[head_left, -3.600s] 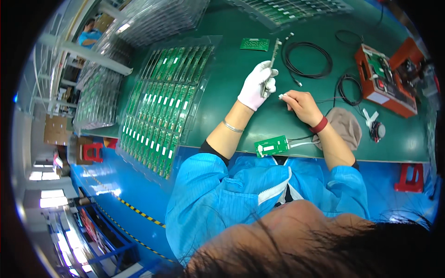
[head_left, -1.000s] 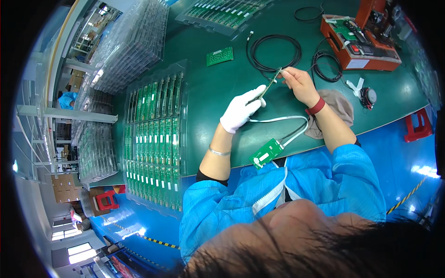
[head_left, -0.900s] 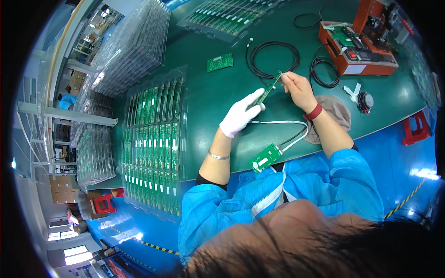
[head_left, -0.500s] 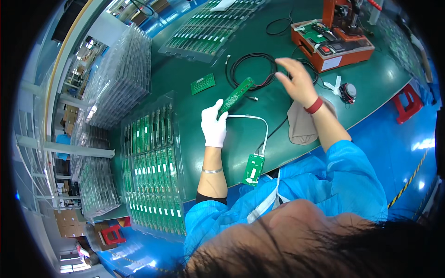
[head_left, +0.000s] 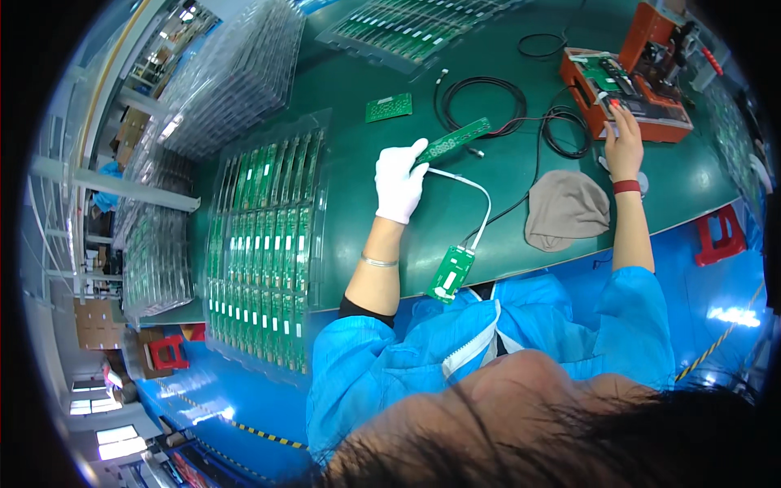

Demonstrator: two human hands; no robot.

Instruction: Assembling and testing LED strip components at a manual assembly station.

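My left hand (head_left: 399, 185), in a white glove, grips one end of a long narrow green circuit board (head_left: 460, 140), tilted up to the right above the table. A white cable (head_left: 482, 193) runs from near that hand to a smaller green circuit board (head_left: 452, 273) by the table's front edge. My bare right hand (head_left: 625, 154) reaches to the front of an orange machine (head_left: 669, 130), fingers stretched out by a red switch (head_left: 615, 103). Whether the fingertips press the switch is hard to see. Green boards and dark parts sit on top of the machine.
A grey-brown cloth cap (head_left: 568, 210) lies between my arms. Behind it are coiled black cables (head_left: 486, 80) and a loose green board (head_left: 389, 107). At left stand a tray of boards (head_left: 323, 203) and stacked clear trays (head_left: 236, 77); another tray (head_left: 407, 55) lies at the back.
My right hand has moved right, from above the cables to the front of the orange machine, uncovering the cap. My left hand still holds the long board, now tilted flatter. The view has shifted.
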